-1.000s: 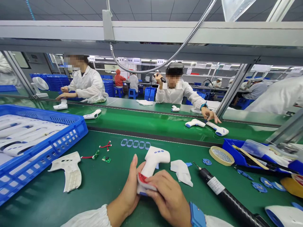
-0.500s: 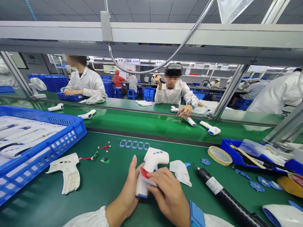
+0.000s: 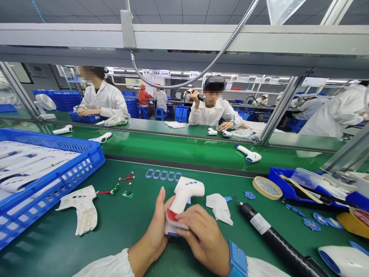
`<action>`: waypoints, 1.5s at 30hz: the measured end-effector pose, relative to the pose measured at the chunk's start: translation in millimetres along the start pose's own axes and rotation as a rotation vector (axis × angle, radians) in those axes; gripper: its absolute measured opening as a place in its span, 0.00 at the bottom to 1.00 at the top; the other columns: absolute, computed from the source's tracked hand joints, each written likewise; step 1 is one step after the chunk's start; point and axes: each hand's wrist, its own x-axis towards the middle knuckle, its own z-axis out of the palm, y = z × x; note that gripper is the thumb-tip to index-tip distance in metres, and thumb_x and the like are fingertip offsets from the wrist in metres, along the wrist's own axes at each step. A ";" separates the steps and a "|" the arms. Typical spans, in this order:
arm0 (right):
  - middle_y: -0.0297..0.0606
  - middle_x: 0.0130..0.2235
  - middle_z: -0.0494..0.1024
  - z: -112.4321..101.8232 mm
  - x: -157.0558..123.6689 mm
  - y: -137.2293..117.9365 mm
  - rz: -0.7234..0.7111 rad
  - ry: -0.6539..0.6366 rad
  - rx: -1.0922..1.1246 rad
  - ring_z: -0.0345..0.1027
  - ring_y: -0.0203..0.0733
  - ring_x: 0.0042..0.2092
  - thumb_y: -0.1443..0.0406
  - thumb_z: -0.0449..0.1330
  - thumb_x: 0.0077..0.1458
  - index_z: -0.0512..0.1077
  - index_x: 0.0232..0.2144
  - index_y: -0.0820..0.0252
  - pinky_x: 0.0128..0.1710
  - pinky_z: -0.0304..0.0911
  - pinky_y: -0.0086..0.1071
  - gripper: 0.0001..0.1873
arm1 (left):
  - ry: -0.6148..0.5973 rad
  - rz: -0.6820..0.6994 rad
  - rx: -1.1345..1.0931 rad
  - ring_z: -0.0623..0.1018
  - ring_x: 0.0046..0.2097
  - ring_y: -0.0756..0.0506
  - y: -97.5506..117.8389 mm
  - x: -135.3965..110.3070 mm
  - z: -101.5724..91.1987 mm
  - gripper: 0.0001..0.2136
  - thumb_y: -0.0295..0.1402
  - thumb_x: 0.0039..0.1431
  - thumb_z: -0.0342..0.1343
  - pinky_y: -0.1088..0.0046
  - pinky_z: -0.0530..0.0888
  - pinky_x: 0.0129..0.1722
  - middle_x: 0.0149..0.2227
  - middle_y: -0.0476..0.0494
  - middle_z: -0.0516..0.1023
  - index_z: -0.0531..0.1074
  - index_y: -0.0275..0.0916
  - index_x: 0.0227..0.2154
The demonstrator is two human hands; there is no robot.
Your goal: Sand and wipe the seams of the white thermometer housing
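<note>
My left hand [image 3: 157, 227] is closed around the grip of a white gun-shaped thermometer [image 3: 187, 190] with small blue buttons on its head and a blue end at the bottom. Pinched in my right hand [image 3: 204, 234] is a small white-and-red pad [image 3: 173, 216], pressed against the thermometer's handle. What the pad is made of I cannot make out. To the right of the thermometer lies a crumpled white cloth [image 3: 219, 207]. An opened white half shell [image 3: 80, 209] rests left of my hands, inner side up.
A blue crate [image 3: 86, 165] of white shells stands at left. Small circuit boards [image 3: 128, 195], red wires [image 3: 127, 178] and blue frames [image 3: 163, 176] lie ahead. At right are a black electric screwdriver [image 3: 268, 234], a tape roll [image 3: 267, 188] and a blue bin [image 3: 276, 177]. Thermometers sit on the green conveyor [image 3: 173, 148].
The pad has slid down the handle toward its bottom end. On the conveyor the thermometers have shifted left. The co-worker's hand opposite has drawn back from the conveyor to the far table.
</note>
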 end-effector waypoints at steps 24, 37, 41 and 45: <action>0.37 0.28 0.76 -36.7 18.4 -3.2 1.320 0.722 1.268 0.69 0.42 0.23 0.57 0.65 0.42 0.69 0.34 0.61 0.18 0.65 0.30 0.18 | 0.077 0.052 0.099 0.64 0.19 0.52 8.4 6.3 -3.7 0.25 0.55 0.53 0.40 0.76 0.62 0.19 0.20 0.50 0.66 0.66 0.36 0.35; 0.38 0.26 0.76 -35.6 18.1 -2.2 1.276 0.648 1.302 0.70 0.43 0.23 0.55 0.66 0.39 0.70 0.32 0.63 0.19 0.64 0.29 0.20 | 0.136 0.084 0.290 0.67 0.22 0.54 8.5 5.8 -3.2 0.24 0.32 0.43 0.61 0.75 0.69 0.25 0.26 0.53 0.66 0.60 0.38 0.45; 0.38 0.26 0.76 -34.0 17.6 -0.7 1.260 0.632 1.305 0.70 0.44 0.24 0.55 0.66 0.39 0.70 0.31 0.63 0.20 0.64 0.30 0.20 | 0.124 0.108 0.293 0.68 0.20 0.53 9.2 5.2 -1.8 0.16 0.40 0.51 0.54 0.74 0.69 0.22 0.27 0.52 0.66 0.62 0.39 0.40; 0.39 0.26 0.76 -32.2 14.9 0.2 1.258 0.630 1.308 0.70 0.44 0.23 0.56 0.65 0.40 0.70 0.31 0.63 0.20 0.63 0.30 0.18 | 0.158 0.116 0.246 0.67 0.18 0.52 7.0 7.8 -5.2 0.17 0.47 0.54 0.47 0.73 0.67 0.18 0.25 0.49 0.68 0.64 0.36 0.33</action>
